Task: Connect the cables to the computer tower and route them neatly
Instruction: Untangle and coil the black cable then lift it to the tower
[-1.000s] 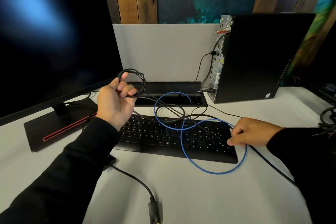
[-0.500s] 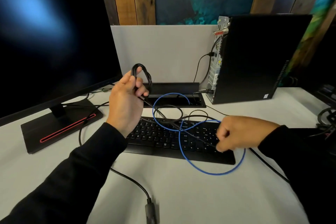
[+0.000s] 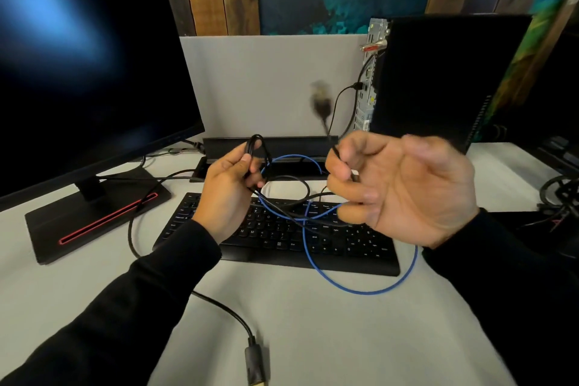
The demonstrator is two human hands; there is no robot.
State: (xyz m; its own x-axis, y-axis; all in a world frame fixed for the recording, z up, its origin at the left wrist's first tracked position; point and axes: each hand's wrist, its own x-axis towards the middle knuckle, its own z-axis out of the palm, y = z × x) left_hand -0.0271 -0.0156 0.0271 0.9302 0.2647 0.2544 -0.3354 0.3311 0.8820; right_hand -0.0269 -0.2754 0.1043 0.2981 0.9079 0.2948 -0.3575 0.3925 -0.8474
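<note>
the left hand gripped a small bundled loop of thin black cable at frame centre. the right hand pinched the same cable's free end, its blurred plug raised above the fingers, type unreadable. below lay a black keyboard crossed by a looped blue cable. the black computer tower stood upper right, one black lead already plugged into its rear. the black cable tray behind the keyboard held cables, contents mostly hidden.

Monitor left, tower right, keyboard between them in front, cable looped over keyboard, hands above.
</note>
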